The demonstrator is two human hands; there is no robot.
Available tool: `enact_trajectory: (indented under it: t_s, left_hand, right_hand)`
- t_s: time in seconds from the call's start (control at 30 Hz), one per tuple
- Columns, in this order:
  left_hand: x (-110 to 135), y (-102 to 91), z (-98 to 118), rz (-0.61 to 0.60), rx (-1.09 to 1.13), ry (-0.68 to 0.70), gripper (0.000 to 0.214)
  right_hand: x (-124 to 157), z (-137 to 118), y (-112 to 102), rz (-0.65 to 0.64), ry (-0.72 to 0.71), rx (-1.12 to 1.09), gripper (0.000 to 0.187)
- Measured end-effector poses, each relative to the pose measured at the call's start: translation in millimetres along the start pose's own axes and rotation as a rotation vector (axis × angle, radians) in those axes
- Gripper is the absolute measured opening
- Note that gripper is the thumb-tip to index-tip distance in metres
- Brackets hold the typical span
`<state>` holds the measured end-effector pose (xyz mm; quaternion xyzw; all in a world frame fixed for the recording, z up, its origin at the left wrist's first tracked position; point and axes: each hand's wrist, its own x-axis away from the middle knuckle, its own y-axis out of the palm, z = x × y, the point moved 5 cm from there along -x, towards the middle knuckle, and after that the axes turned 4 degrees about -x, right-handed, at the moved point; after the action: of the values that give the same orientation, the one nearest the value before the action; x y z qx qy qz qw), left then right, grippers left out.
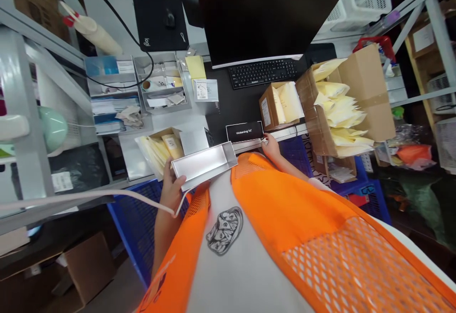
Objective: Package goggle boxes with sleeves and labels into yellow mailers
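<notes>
Holding a long, shallow, silver-grey rectangular tray point(204, 161) in the left hand point(171, 187), with fingers and thumb closed around its left end, in front of the torso and along the near edge of the desk. Showing its open face upward, with the long axis running crosswise and the right end angled slightly away from the body. Touching the right end of a flat black rectangular box point(244, 131) with white edges and white "Wakening" lettering, using the fingers of the right hand point(271, 147); cannot tell whether gripping or only resting against it. Setting this box's long axis crosswise too, nearly parallel to the tray and just beyond its right end, with the lettering upright to the wearer. Facing, on the right, a large open brown cardboard carton point(368, 85) packed with pale yellow padded envelopes point(342, 113). Having, between carton and black box, a smaller brown cardboard box point(273, 109) of similar envelopes. Seeing more yellow envelopes point(155, 151) in an open box just beside the left hand, and farther off a grey divided organiser point(171, 109) of small packets.
</notes>
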<state>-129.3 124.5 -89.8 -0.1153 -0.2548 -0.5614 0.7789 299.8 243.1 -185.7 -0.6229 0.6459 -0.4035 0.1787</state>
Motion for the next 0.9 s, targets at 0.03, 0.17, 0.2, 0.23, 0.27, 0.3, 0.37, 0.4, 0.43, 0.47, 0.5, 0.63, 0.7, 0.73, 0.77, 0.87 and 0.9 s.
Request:
enact_trajectory:
  t_s: [0.03,0.17,0.2,0.23,0.27,0.3,0.37,0.4,0.43,0.47,0.5,0.63,0.7,0.73,0.77,0.87,0.9]
  left_hand:
    - [0,-1.1,0,0.003,0.003,0.002,0.1]
    - [-2,-6.0,2,0.002,0.008,-0.003,0.1]
    - [-3,-7.1,3,0.0,0.008,-0.002,0.1]
    - [-4,-8.1,3,-0.004,0.008,-0.002,0.1]
    - [-4,-8.9,3,-0.009,0.008,-0.003,0.1]
    - [-5,-9.7,3,-0.013,0.01,-0.004,0.1]
    - [-6,-11.2,2,-0.018,0.015,-0.008,0.1]
    - [-8,-11.9,1,-0.018,0.018,-0.01,0.1]
    - [-9,-12.6,-1,-0.016,0.021,-0.009,0.1]
    - [-11,-13.1,-2,-0.016,0.024,-0.01,0.099]
    - [-13,-13.4,-3,-0.016,0.026,-0.008,0.099]
    - [-20,-12.6,-1,-0.02,0.023,0.024,0.098]
    - [-22,-11.6,4,-0.021,0.013,0.034,0.099]
    - [-23,-10.9,6,-0.026,0.003,0.03,0.099]
    - [-23,-10.1,8,-0.033,-0.007,0.026,0.099]
    - [-26,-7.3,12,-0.068,-0.034,0.019,0.101]
    - [-27,-6.3,12,-0.078,-0.04,0.021,0.102]
  right_hand:
    - [-1,1,0,0.016,0.023,0.011,0.052]
    - [-4,4,-2,0.086,0.021,0.128,0.049]
    - [-4,5,-3,0.068,0.002,0.151,0.043]
    - [-4,7,-3,0.042,-0.014,0.162,0.039]
    - [-5,9,-5,0.02,-0.027,0.158,0.037]
    - [-5,11,-7,0.008,-0.037,0.14,0.036]
    - [-7,15,-12,0.037,-0.03,0.057,0.033]
    - [-8,17,-15,0.068,-0.008,0.0,0.031]
    - [-11,18,-17,0.098,0.022,-0.05,0.03]
    - [-13,19,-18,0.125,0.057,-0.096,0.03]
    - [-17,19,-18,0.15,0.092,-0.139,0.032]
    - [-28,6,-13,0.22,0.106,-0.248,0.043]
    - [-30,-5,-9,0.204,0.046,-0.24,0.037]
    - [-29,-9,-7,0.19,0.018,-0.226,0.034]
    - [-28,-12,-5,0.175,0.0,-0.215,0.032]
    - [-20,-16,0,0.144,-0.038,-0.193,0.034]
    - [-17,-18,2,0.134,-0.063,-0.184,0.037]
